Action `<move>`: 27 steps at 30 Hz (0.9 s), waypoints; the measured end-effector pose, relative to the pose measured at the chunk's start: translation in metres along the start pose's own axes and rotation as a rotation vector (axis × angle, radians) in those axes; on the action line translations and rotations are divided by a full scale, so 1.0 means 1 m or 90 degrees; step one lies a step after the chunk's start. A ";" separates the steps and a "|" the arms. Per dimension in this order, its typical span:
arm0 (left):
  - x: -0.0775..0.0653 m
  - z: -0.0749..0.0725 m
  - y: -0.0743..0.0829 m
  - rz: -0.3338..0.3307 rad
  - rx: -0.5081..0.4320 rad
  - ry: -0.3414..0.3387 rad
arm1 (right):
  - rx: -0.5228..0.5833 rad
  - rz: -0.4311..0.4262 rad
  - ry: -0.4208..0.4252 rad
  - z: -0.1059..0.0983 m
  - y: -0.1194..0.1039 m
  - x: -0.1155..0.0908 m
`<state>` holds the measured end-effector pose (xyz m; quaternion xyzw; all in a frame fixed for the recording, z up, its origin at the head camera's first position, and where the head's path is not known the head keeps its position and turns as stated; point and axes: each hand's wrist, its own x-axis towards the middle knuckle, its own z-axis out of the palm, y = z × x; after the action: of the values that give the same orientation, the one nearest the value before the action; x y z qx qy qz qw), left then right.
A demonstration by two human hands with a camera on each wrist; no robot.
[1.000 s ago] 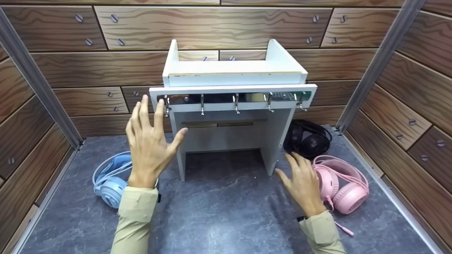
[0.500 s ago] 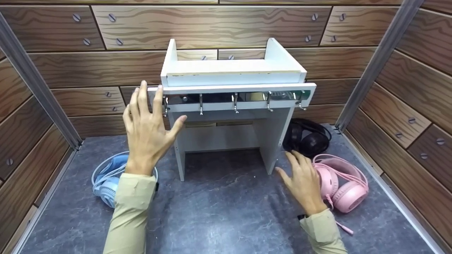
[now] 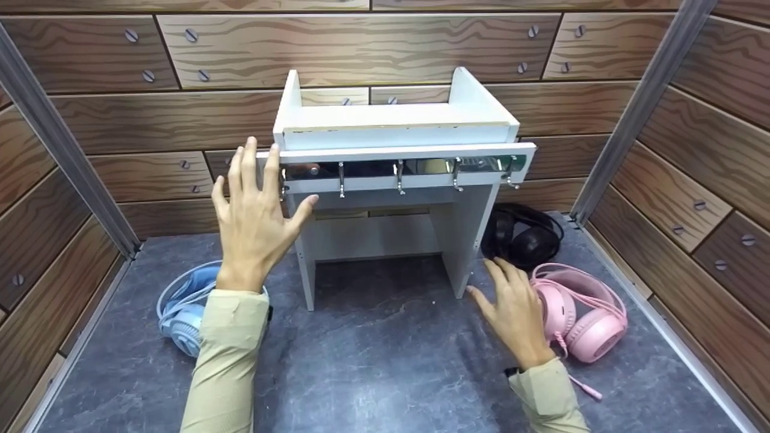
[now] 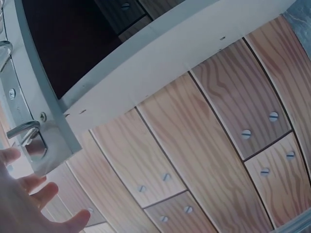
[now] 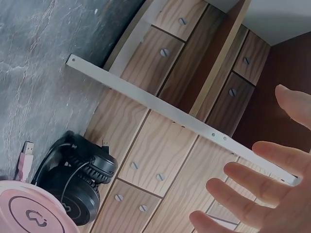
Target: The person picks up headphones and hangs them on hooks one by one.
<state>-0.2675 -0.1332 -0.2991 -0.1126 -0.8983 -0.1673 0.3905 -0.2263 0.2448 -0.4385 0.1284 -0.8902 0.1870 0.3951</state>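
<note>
My left hand point(image 3: 249, 222) is spread with straight fingers before the left end of the hook rail point(image 3: 373, 155); contact with it cannot be told. In the left wrist view the fingertips point(image 4: 46, 194) lie close to the end hook point(image 4: 26, 130). The rail, with several metal hooks, is on the front of a white shelf unit point(image 3: 397, 114). My right hand point(image 3: 511, 313) holds nothing, its fingers loosely extended, between the unit's right leg and the pink headphones point(image 3: 595, 334). Behind them lie the black headphones point(image 3: 535, 245). The blue headphones point(image 3: 183, 328) are partly hidden by my left arm.
Wood-patterned walls point(image 3: 361, 48) enclose the grey marbled tabletop point(image 3: 373, 367) at the back and both sides. A pink USB plug point(image 5: 25, 162) lies near the pink headphones in the right wrist view. The unit's side panel point(image 5: 160, 104) stands close to my right hand.
My left hand has risen a little along the rail's left end, and its fingers now cover part of that end. My right hand stays nearly still. The headphones have not moved.
</note>
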 end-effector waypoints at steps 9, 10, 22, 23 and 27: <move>0.000 0.002 -0.007 0.018 0.011 0.001 | 0.006 0.013 -0.004 0.001 0.000 -0.002; -0.001 0.003 -0.007 0.023 0.014 0.004 | 0.005 0.014 -0.005 0.001 0.000 -0.002; -0.005 0.008 -0.012 0.058 0.053 0.019 | 0.009 0.021 -0.009 0.000 0.001 -0.002; -0.005 0.008 -0.012 0.061 0.054 0.018 | 0.008 0.021 -0.008 0.000 0.002 -0.002; -0.006 0.010 -0.012 0.072 0.058 0.015 | 0.005 0.022 0.000 0.001 0.003 -0.003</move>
<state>-0.2735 -0.1405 -0.3124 -0.1434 -0.8924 -0.1051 0.4148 -0.2258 0.2473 -0.4419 0.1148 -0.8915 0.1974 0.3913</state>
